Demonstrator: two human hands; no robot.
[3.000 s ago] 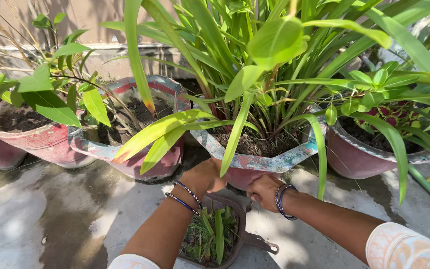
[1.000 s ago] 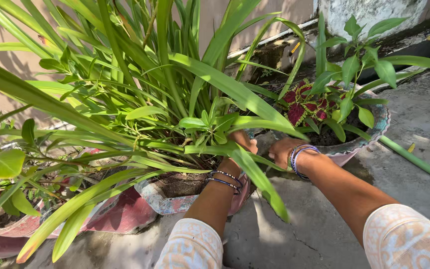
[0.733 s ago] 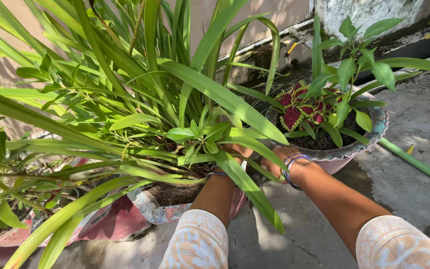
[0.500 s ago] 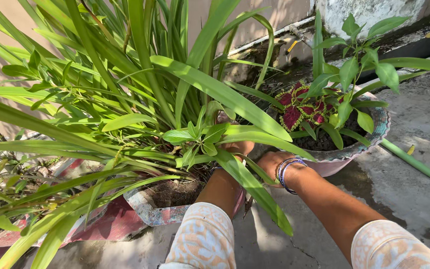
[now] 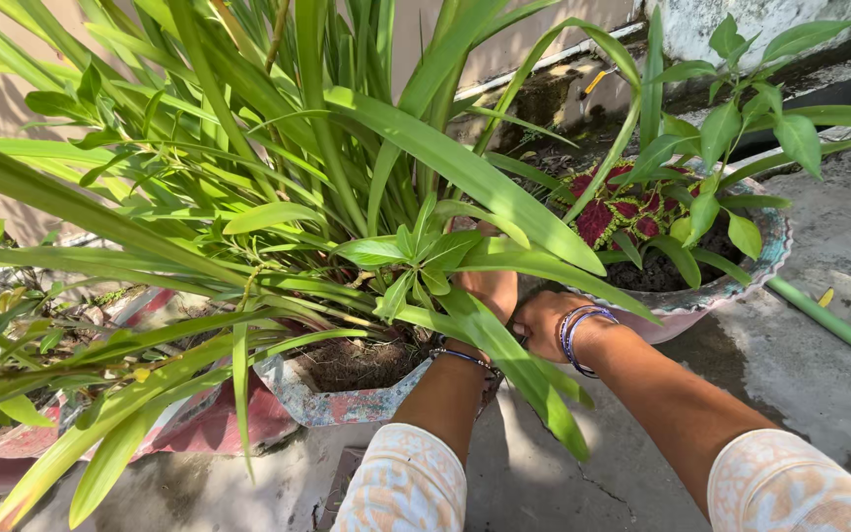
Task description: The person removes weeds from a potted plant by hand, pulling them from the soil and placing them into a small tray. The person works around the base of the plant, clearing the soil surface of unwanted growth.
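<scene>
— Both hands have gone deeper under the leaves since three seconds ago; back then they were at the rim of a small dark pot low in the frame, and that pot is now out of view.

— Where are they now?

— The left hand (image 5: 490, 291) is at centre frame, reaching up into the long-leaved plant (image 5: 347, 177). Its palm is hidden behind the small leafy sprig (image 5: 421, 261), so I cannot tell whether it grips the sprig or only rests against it. The right hand (image 5: 544, 325) sits just beside it, lower and to the right, fingers curled inward, but what they close on is covered by a broad leaf.

— And the pot?

— The painted pot (image 5: 347, 399) holding that plant stands at lower centre on the concrete floor (image 5: 819, 394), its soil showing just left of the left wrist. A second pot (image 5: 741, 286) with red and green leaves stands at the right, close to the right forearm but not touched.

— How far along does it look?

— My guess is mid-way: the sprig appears to be up among the big plant's leaves over the soil, yet its base is hidden, so whether it is set in or merely held there is unclear. Both hands remain in the foliage, so nothing looks finished.

— Anything else nearby?

— A green hose (image 5: 829, 325) runs along the floor at the right edge.
</scene>
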